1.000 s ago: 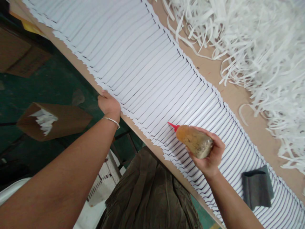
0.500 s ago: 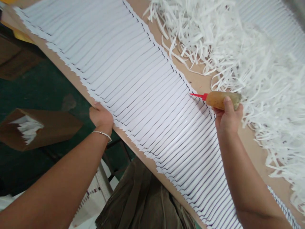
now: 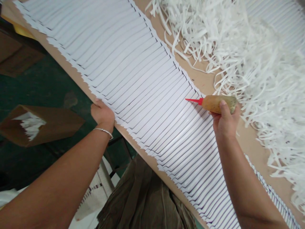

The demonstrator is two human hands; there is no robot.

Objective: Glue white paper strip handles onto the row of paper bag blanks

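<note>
My right hand (image 3: 225, 117) is wrapped round a yellowish squeeze bottle (image 3: 215, 104) with a long red nozzle. Its tip points left, over a row of overlapping white paper sheets (image 3: 143, 79) with dark lines along their edges; whether it touches them I cannot tell. At the near side, my left hand (image 3: 103, 114) grips the table edge (image 3: 133, 143) beside the paper's jagged border, thumb on top and the other fingers mostly hidden. A thin bracelet circles the left wrist.
A heap of shredded white strips (image 3: 238, 54) covers the table's far side. More lined sheets (image 3: 281, 22) lie beyond it. Below on the left, an open cardboard box (image 3: 57, 127) holds white scraps. Dark brown cloth (image 3: 145, 197) hangs at the near edge.
The bottle in my right hand has shifted left and slightly down, its nozzle now farther in over the sheets. My left hand stays at the table edge.
</note>
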